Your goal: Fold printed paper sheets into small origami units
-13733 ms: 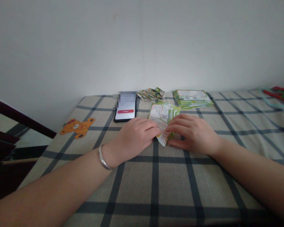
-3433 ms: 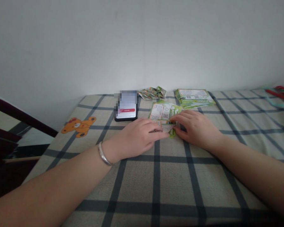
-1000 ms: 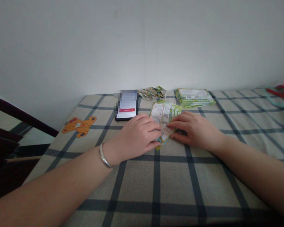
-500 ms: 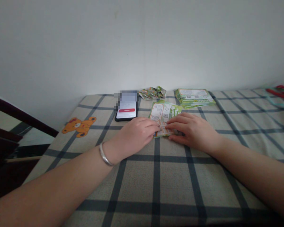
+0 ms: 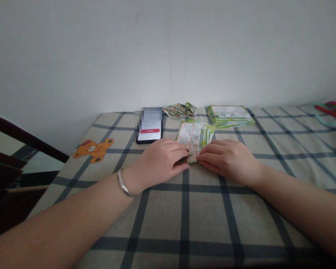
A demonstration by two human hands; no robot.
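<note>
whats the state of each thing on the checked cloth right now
leaflet: flat on the cloth, near end held by both hands
left hand: fingertips closed on leaflet
right hand: fingertips closed on leaflet
phone: lying flat, screen lit
leaflet stack: unfolded, lying flat
folded papers: creased up, in a small heap

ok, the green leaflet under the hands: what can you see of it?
The leaflet is thin paper, green and white, with text blocks and a QR-like square. Its far part lies flat on the checked cloth; its near end is folded over. The left hand and right hand pinch that fold from either side, hiding the near edge.
</note>
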